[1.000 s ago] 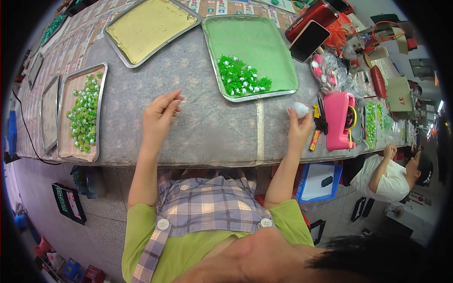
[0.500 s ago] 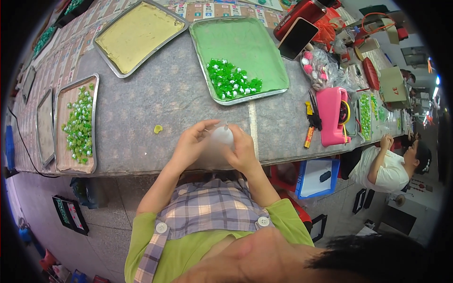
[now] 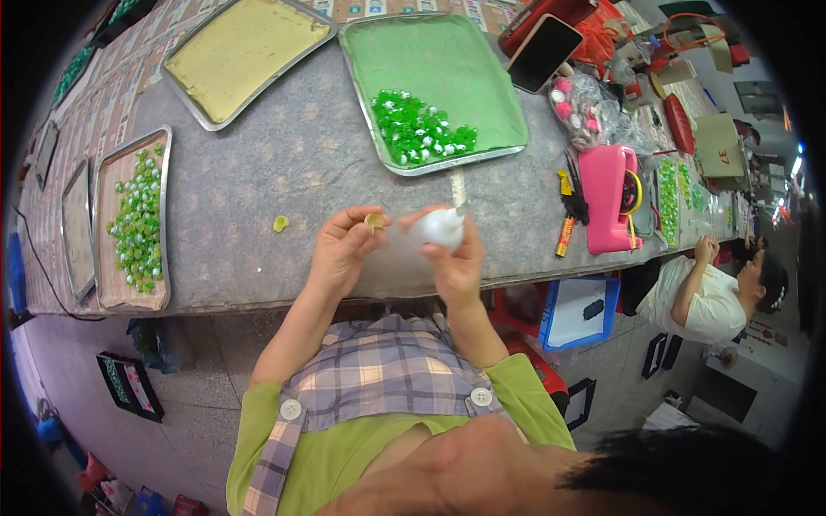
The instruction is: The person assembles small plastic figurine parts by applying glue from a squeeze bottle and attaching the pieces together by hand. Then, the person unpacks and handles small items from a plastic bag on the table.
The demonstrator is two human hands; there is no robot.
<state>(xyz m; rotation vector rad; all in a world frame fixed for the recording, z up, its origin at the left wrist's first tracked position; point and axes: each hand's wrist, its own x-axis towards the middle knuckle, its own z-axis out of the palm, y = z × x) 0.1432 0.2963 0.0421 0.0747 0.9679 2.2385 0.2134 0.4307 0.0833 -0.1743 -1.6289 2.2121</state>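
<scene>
Between the thumb and fingers of my left hand (image 3: 342,245) is a small yellow cup-shaped piece (image 3: 374,221), its hollow side showing. My right hand (image 3: 460,262) is wrapped round a white squeeze bottle (image 3: 441,228) with a thin nozzle, tilted up and to the right. Both hands are above the table's near edge, with the bottle a little right of the piece. Another small yellow piece (image 3: 280,224) lies on the grey table cover, left of my left hand.
Beyond my hands is a green-lined tray (image 3: 439,64) of green-and-white pieces. A yellow-lined tray (image 3: 249,56) lies far left, another tray (image 3: 165,215) of green pieces nearer. Rightward are a pink tape dispenser (image 3: 602,202), a phone (image 3: 544,53) and a seated person (image 3: 710,297).
My hands have moved apart, and the yellow piece now shows in my left fingers. The bottle has shifted right and tilted, its nozzle pointing up to the right. The whole view has shifted slightly.
</scene>
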